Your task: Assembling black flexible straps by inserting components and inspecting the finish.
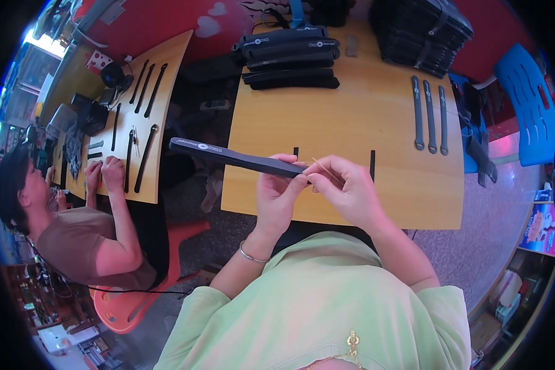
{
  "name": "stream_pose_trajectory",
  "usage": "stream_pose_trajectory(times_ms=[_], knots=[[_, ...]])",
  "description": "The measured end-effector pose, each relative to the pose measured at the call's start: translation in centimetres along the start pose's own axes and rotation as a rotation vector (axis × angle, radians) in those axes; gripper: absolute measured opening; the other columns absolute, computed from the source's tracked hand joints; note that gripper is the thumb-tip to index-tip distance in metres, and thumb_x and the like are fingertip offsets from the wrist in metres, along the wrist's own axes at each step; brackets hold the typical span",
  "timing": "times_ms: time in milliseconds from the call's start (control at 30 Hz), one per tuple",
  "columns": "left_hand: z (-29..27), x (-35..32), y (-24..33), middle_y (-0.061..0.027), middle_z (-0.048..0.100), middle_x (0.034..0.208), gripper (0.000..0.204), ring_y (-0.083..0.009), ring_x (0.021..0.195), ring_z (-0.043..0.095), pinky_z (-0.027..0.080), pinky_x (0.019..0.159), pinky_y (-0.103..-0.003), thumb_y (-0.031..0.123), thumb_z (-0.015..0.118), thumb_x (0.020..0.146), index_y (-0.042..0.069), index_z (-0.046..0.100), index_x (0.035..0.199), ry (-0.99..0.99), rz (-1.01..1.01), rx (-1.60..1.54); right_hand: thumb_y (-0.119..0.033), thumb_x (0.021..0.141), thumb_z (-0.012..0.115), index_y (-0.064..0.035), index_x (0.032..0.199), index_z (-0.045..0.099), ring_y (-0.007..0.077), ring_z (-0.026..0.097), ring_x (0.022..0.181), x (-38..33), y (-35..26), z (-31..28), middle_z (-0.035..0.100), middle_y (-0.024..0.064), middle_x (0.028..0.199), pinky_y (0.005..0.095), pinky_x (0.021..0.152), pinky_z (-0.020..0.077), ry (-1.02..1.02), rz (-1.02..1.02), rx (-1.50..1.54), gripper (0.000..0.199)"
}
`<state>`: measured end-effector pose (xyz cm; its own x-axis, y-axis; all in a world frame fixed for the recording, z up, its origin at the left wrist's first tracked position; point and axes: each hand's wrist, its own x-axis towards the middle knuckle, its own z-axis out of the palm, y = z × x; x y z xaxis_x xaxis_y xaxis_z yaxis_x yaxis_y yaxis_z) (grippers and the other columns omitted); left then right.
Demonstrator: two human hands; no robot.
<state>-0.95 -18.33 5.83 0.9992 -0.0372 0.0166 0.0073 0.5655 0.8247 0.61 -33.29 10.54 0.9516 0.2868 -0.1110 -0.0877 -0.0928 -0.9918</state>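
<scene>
A light green shirt [327,296] lies nearest, with a gold pendant [353,341] on its front. Just beyond, the likeliest trouble is at the gripped end of a black strap [234,158]: its long free part reaches out past the bench's left edge with no visible support, so its weight could twist it out of a loose grip. A thin stick [324,168] could also slip or snap if the fingers press it sideways.

The left hand [274,200] is closed around the strap's near end, thumb on top. The right hand [349,188] is pinched narrow, the stick between its fingers and its fingertips at the strap's tip; whether they grip the strap too, I cannot tell. Both hands are over the near edge of the bench [327,117].

Behind them, two short black strips [372,165] lie apart on the bench toward that edge, partly hidden. Farther up, three grey straps [430,117] lie side by side near the right edge. At the far edge sits a stack of black straps [290,57], and in the far right corner a taller dark bundle [420,34].
</scene>
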Motion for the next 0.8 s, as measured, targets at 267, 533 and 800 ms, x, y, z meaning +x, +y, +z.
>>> stream_pose_trajectory(times_ms=[267, 533, 800], knots=[[-0.1, -0.1, -0.3, -0.0063, 0.06, 0.104, 0.035, -0.0127, 0.098, 0.058, 0.049, 0.087, -0.029, -0.007, 0.059, 0.084, 0.006, 0.047, 0.115, -0.021, 0.007, 0.0, -0.003, 0.086, 0.058, 0.0018, 0.091, 0.062, 0.0052, 0.056, 0.071, 0.1, 0.1, -0.3, 0.061, 0.0011, 0.078, 0.0188, 0.065, 0.0457, -0.002, 0.054, -0.035, 0.008], [-0.5, 0.1, -0.5, -0.0058, 0.06, 0.103, 0.035, -0.0135, 0.097, 0.058, 0.048, 0.088, -0.029, -0.007, 0.059, 0.084, 0.006, 0.048, 0.114, 0.0, 0.005, -0.004, -0.007, 0.081, 0.063, -0.0038, 0.084, 0.065, 0.0058, 0.042, 0.047, -0.1, -0.3, -0.2, 0.058, 0.0022, 0.067, 0.0226, 0.045, 0.0322, 0.087, -0.131, -0.167, 0.005], [-0.4, 0.1, -0.4, -0.0063, 0.059, 0.103, 0.035, -0.0141, 0.097, 0.059, 0.047, 0.087, -0.028, -0.008, 0.06, 0.083, 0.005, 0.048, 0.113, -0.007, 0.018, 0.013, -0.008, 0.078, 0.065, -0.0041, 0.083, 0.065, 0.0131, 0.052, 0.051, -0.4, -0.8, -0.2, 0.061, 0.0058, 0.075, 0.0248, 0.047, 0.0393, 0.123, -0.257, -0.359, 0.006]])
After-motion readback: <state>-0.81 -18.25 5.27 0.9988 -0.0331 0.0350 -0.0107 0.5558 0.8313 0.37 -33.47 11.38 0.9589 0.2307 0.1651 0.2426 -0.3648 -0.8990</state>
